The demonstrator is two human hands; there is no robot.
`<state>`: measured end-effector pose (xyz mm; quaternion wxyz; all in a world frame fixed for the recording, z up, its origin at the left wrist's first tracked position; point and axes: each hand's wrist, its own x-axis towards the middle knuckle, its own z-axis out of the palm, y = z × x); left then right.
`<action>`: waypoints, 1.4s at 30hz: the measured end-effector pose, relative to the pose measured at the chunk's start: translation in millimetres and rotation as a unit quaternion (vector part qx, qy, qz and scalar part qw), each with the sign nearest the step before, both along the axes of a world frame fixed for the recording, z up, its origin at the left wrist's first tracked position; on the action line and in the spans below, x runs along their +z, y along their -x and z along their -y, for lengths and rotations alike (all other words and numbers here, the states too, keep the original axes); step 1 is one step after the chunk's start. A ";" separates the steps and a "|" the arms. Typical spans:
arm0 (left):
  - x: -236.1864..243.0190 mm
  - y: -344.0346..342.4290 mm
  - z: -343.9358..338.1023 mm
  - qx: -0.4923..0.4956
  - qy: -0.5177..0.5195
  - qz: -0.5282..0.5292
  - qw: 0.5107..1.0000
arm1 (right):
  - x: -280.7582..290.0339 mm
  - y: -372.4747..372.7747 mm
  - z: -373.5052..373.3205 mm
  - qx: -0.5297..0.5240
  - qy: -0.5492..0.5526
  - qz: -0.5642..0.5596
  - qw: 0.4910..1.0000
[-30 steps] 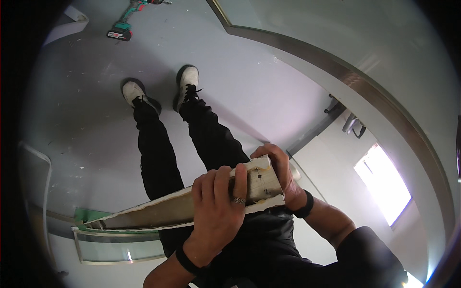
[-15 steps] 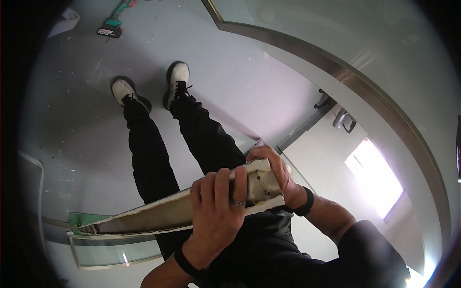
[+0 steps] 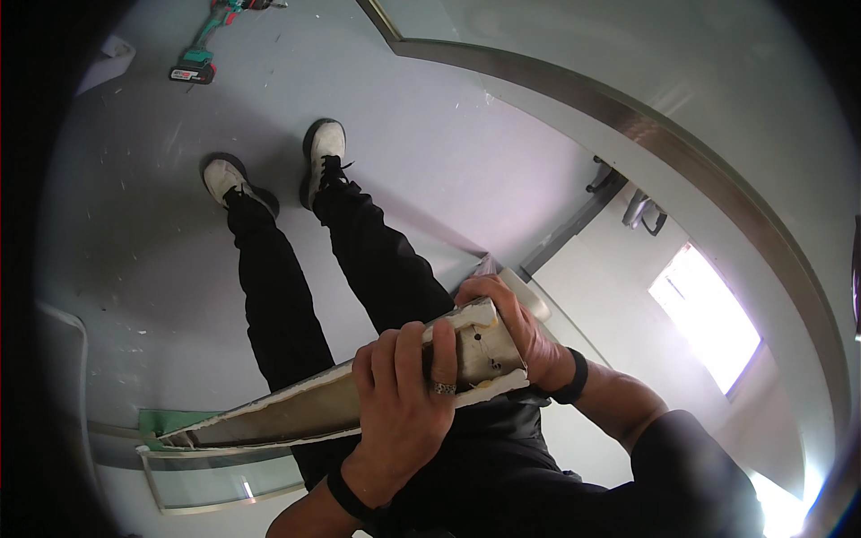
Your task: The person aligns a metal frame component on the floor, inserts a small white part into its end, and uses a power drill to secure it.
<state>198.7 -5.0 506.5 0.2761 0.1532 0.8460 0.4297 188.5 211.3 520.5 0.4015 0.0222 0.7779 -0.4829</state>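
Note:
A long metal channel (image 3: 305, 414) with rough white residue along its edges spans from the left to the middle, in front of my body. My left hand (image 3: 404, 403), ringed on one finger, lies across it near its wide near end, fingers wrapped over the far edge. Around that end curls my right hand (image 3: 511, 325), its palm against the outer side and its fingertips partly hidden behind the channel. Inside the end, between the hands, dark holes and marks show on the metal. Green material (image 3: 170, 420) appears by the channel's far left tip.
A green and black cordless drill (image 3: 204, 49) lies on the grey floor (image 3: 179, 269) beyond my shoes (image 3: 325, 148). A metal-framed glass panel (image 3: 628, 117) curves across the upper right. At the lower left is a framed glass pane (image 3: 224, 484). A bright window (image 3: 708, 314) shows at right.
The view has shifted slightly, so more of the drill shows. Both hands keep their hold on the channel, whose left tip sits a little lower and further right in the picture.

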 end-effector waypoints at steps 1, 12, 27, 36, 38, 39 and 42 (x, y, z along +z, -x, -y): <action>-0.3 0.6 0.4 0.000 -0.005 0.002 1.000 | -0.2 0.7 0.4 0.002 -0.002 -0.001 1.000; -4.7 3.9 0.7 0.013 -0.012 0.018 1.000 | -1.0 -2.0 4.1 0.000 -0.071 -0.070 0.995; -9.3 6.8 -1.6 0.018 -0.009 0.008 1.000 | -12.5 8.5 -2.4 0.018 -0.013 -0.032 0.999; -9.4 5.2 -2.2 0.019 -0.005 0.012 1.000 | -10.7 7.9 -5.6 0.049 -0.025 -0.013 0.998; -7.6 4.1 -3.2 0.027 0.001 0.008 1.000 | -9.8 -0.7 -5.2 -0.022 -0.003 0.003 1.000; -5.8 4.2 -2.9 0.028 -0.002 0.009 1.000 | -11.1 -3.6 -7.8 -0.021 -0.005 0.004 1.000; -2.2 2.3 2.0 0.036 -0.030 0.008 0.999 | -15.9 -6.7 -11.4 -0.013 -0.002 -0.029 0.999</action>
